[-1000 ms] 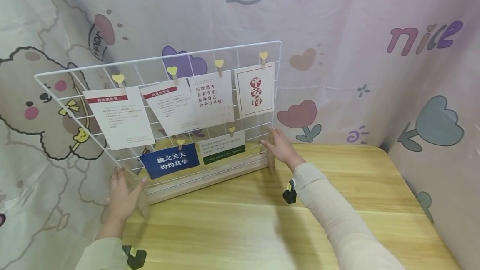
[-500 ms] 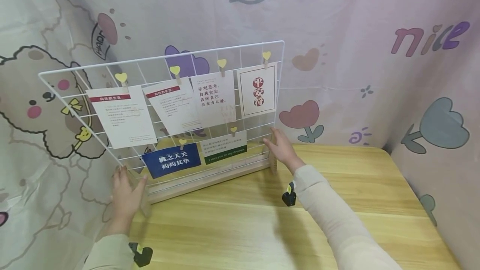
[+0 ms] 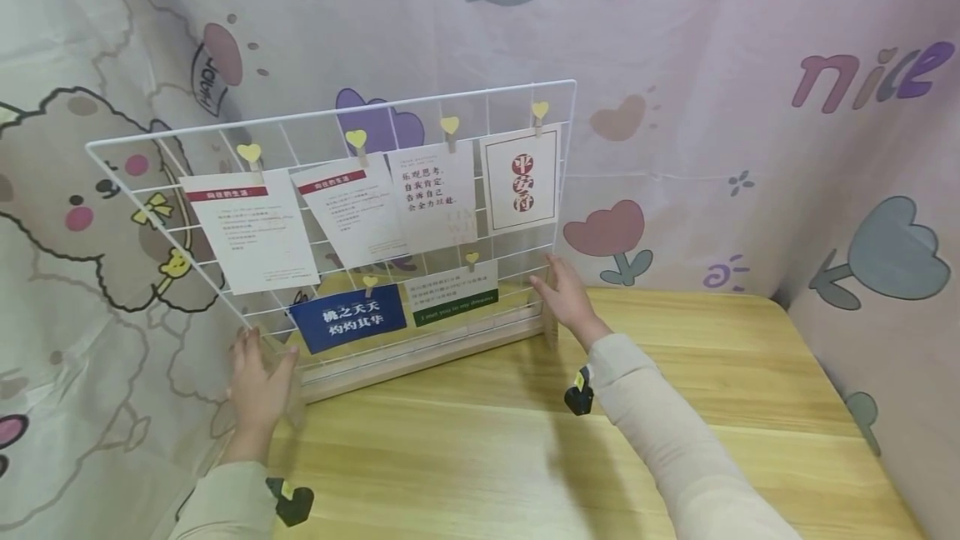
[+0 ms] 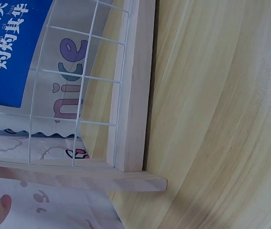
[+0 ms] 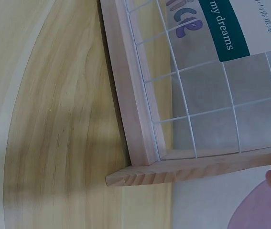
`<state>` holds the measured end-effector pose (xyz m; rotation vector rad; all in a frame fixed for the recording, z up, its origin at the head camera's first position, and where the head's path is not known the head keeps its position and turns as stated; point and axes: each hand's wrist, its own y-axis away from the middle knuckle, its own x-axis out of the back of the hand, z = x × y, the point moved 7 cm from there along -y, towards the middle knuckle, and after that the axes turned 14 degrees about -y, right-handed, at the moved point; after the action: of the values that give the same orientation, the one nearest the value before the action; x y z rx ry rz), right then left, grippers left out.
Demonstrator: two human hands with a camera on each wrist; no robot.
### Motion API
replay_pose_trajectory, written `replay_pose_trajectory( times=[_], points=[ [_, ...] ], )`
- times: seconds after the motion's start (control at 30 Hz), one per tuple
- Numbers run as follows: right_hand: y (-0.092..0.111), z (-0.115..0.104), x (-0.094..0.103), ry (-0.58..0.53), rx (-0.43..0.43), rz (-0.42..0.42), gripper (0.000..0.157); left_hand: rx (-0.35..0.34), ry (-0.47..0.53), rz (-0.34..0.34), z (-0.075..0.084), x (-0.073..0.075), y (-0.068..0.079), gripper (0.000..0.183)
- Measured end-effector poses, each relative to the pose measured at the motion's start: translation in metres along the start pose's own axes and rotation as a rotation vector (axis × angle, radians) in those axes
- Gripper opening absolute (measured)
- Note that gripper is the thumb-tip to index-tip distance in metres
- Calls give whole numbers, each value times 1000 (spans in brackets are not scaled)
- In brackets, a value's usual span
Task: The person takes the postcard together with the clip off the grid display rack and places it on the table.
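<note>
A white wire grid rack (image 3: 330, 111) stands upright in a pale wooden base (image 3: 427, 367) with wooden side posts. Several printed cards hang on it from yellow heart clips, among them a blue card (image 3: 348, 319) and a white-and-green card (image 3: 453, 294) in the lower row. At the rack's left side post, my left hand (image 3: 258, 382) holds on, thumb to the front. My right hand (image 3: 566, 294) grips the right side post at a similar height. In each wrist view only a bit of the hand shows at the post's outer edge, and most fingers are hidden.
The rack rests on a wood-grain table (image 3: 465, 457), near the patterned curtain (image 3: 675, 148) behind it. Another curtain (image 3: 67, 373) hangs close on the left. The table's right edge runs beside a curtain too.
The whole head view has shifted slightly, so rack and background both sit a little farther right. Both hands remain at the rack's side posts.
</note>
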<state>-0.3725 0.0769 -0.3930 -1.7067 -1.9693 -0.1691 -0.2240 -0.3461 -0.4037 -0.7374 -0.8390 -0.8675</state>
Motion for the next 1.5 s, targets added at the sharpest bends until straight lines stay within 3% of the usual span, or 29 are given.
replay_pose_trajectory(
  times=[0.8,1.5],
  points=[
    [2,-2,-5,-13,-13,46,59,19,44,-39,-10,-3,-1,64],
    [6,-1,2,-57,-13,64,58,32,124,-77,-5,-3,-1,64]
  ],
)
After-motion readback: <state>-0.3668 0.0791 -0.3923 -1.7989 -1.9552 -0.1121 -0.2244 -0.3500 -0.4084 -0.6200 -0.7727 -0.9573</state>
